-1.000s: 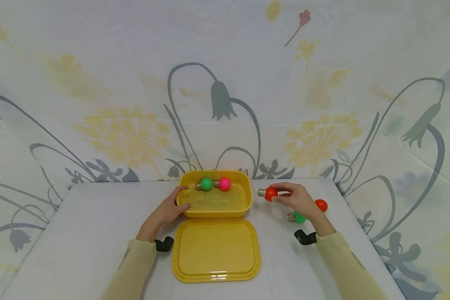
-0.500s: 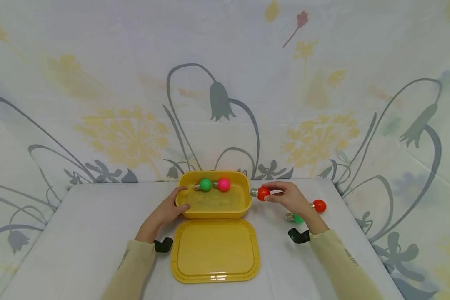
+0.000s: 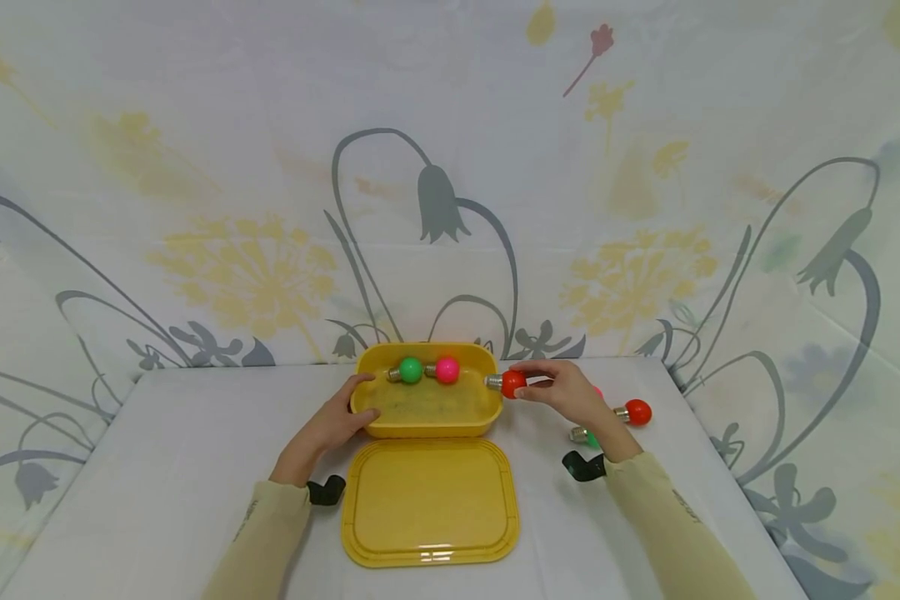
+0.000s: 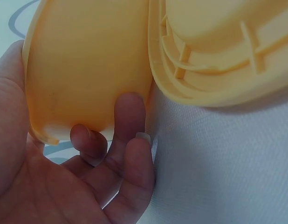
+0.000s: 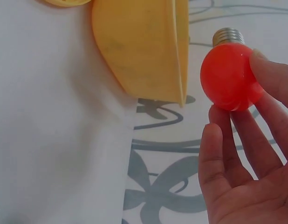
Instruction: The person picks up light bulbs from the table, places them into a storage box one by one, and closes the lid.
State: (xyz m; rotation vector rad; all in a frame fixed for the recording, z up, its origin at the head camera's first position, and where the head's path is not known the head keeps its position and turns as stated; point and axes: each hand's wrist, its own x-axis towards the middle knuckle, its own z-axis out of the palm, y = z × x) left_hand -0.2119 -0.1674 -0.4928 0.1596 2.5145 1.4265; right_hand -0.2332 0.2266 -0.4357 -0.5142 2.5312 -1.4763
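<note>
My right hand (image 3: 566,390) pinches a red light bulb (image 3: 513,384) by its round glass, with the metal screw base pointing left over the right rim of the yellow plastic box (image 3: 435,430). In the right wrist view the red bulb (image 5: 230,77) sits between thumb and fingertips, above the box's outer wall (image 5: 139,51). At the box's left end my left hand (image 3: 339,418) grips the rim and wall. The left wrist view has its fingers (image 4: 130,114) against the outside of the wall. Inside the box lie a green bulb (image 3: 411,370) and a pink bulb (image 3: 447,370).
A yellow lid (image 3: 431,500) lies flat in front of the box. To the right, partly behind my right forearm, are another red bulb (image 3: 638,412), a green bulb (image 3: 592,439) and a bit of a pink one (image 3: 598,392). A patterned cloth (image 3: 435,275) hangs behind the table.
My right hand has carried the red bulb leftward, from beside the box to over its right rim. More of the bulbs behind the forearm now shows. My left hand stays on the box.
</note>
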